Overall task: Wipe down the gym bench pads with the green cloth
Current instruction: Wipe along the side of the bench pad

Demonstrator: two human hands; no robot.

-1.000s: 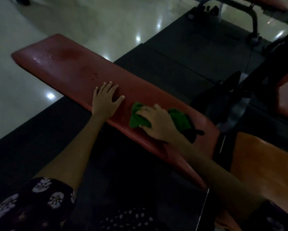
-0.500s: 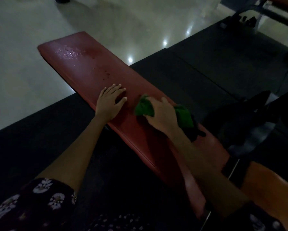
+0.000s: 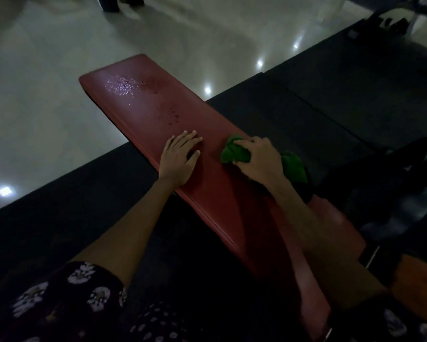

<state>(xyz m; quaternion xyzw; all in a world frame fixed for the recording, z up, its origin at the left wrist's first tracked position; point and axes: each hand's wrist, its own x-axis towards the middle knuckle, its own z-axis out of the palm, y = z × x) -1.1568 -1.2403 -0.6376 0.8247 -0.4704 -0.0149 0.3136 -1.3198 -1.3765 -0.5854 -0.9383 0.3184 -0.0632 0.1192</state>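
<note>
A long red bench pad [image 3: 143, 104] runs from the upper left to the lower right of the dim scene. Droplets glisten near its far end, with darker spots further along. My left hand [image 3: 179, 157] rests flat on the pad, fingers spread. Just to its right, my right hand [image 3: 258, 160] grips a bunched green cloth [image 3: 234, 151] against the pad. More of the cloth sticks out behind the wrist.
Black rubber flooring [image 3: 331, 114] surrounds the bench, and pale glossy tile [image 3: 47, 95] lies beyond it. A dark machine part [image 3: 392, 183] sits close on the right. An orange pad [image 3: 424, 290] shows at the lower right. Another bench frame [image 3: 390, 23] stands at the top right.
My right hand slid the cloth a short way up the pad toward the far end and has curled round it. The left hand stayed planted. The camera view shifted, showing more far end.
</note>
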